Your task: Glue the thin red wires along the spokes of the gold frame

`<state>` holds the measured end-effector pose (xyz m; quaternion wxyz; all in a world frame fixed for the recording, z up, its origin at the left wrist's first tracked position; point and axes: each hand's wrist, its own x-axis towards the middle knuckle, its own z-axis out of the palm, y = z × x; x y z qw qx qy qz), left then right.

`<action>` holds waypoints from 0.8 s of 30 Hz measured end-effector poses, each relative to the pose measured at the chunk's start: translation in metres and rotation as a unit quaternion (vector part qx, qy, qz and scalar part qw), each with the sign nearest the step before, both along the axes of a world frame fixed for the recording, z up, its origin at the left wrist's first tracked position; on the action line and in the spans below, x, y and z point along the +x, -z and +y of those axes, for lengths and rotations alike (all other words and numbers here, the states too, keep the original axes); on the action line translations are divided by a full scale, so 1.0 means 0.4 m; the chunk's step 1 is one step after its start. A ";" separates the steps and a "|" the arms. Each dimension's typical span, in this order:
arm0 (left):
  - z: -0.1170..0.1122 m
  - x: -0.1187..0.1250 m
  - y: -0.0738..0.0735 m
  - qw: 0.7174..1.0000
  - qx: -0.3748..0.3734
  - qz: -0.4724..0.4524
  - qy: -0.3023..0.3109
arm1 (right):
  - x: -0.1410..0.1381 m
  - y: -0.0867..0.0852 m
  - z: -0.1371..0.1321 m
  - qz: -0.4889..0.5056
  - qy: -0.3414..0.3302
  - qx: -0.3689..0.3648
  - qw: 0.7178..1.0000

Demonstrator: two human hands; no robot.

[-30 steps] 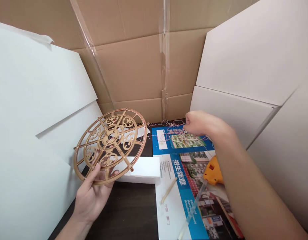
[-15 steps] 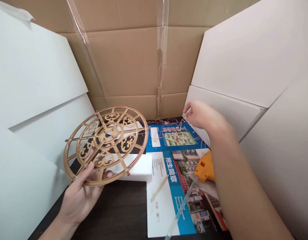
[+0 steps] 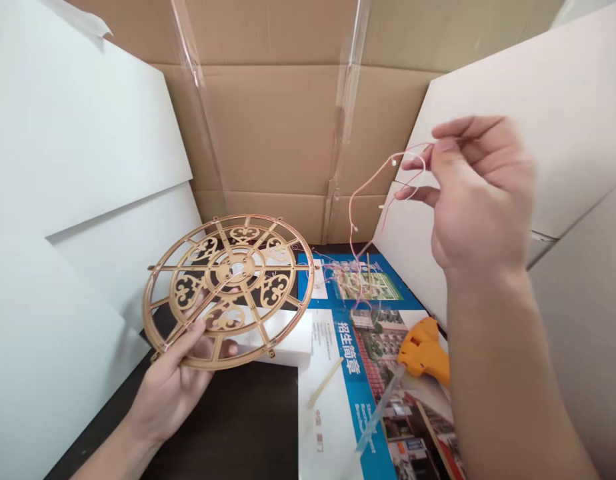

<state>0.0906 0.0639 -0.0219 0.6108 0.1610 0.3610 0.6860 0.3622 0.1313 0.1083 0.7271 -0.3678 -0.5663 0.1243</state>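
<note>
My left hand (image 3: 181,373) grips the near left rim of a round gold openwork frame (image 3: 235,270), thumb on top and fingers underneath. The frame is held tilted, with spokes, rings and scrolled ornaments. Thin pinkish wire runs along its rim and one spoke. Raised at the right, my right hand (image 3: 478,187) pinches thin pink and white wire (image 3: 351,207) between thumb and fingers. The wire bears small pale beads, perhaps tiny lights, and hangs in loops down to a tangle on the brochure.
A blue and white printed brochure (image 3: 323,413) lies on the dark table (image 3: 238,427). On it rest an orange glue gun (image 3: 423,353) with a clear glue stick and a thin wooden stick (image 3: 325,382). A white box (image 3: 288,340) sits under the frame. Cardboard (image 3: 283,127) and white panels (image 3: 88,147) surround the table.
My right hand has risen from low near the right panel, lifting wire off the brochure into the air. My left hand still holds the frame, which lies slightly flatter and further right in view.
</note>
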 end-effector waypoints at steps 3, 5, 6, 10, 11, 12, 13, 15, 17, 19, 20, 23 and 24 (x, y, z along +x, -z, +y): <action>-0.012 -0.029 0.017 1.000 -0.002 0.020 0.009 | 0.000 0.005 0.023 0.077 -0.070 -0.126 0.987; -0.018 -0.046 0.030 0.999 -0.005 0.043 0.027 | 0.004 0.012 0.040 0.097 -0.095 -0.157 0.978; -0.020 -0.051 0.034 0.998 -0.009 0.055 0.035 | 0.005 0.014 0.046 0.115 -0.107 -0.151 0.976; -0.024 -0.047 0.035 0.996 -0.020 0.076 0.040 | -0.006 0.012 0.044 0.204 -0.148 -0.019 0.967; -0.024 -0.044 0.034 0.996 -0.018 0.077 0.036 | -0.011 0.010 0.040 0.212 -0.153 0.008 0.965; -0.025 -0.043 0.033 0.996 -0.015 0.079 0.036 | -0.017 0.007 0.036 0.214 -0.158 0.023 0.964; -0.025 -0.043 0.033 0.996 -0.011 0.082 0.042 | -0.022 0.005 0.032 0.212 -0.162 0.029 0.963; -0.026 -0.047 0.036 0.995 -0.002 0.088 0.057 | -0.030 0.002 0.027 0.213 -0.167 0.034 0.962; -0.027 -0.055 0.044 0.994 0.011 0.090 0.069 | -0.031 0.002 0.028 0.218 -0.169 0.044 0.960; -0.026 -0.062 0.051 0.993 0.015 0.087 0.073 | -0.027 0.003 0.032 0.222 -0.171 0.053 0.958; -0.025 -0.064 0.054 0.994 0.012 0.085 0.074 | -0.024 0.003 0.034 0.226 -0.173 0.058 0.957; -0.021 -0.066 0.060 0.994 0.005 0.081 0.068 | -0.015 -0.003 0.030 0.242 -0.177 0.069 0.952; -0.020 -0.066 0.061 0.995 0.001 0.082 0.062 | -0.014 -0.007 0.027 0.247 -0.178 0.068 0.950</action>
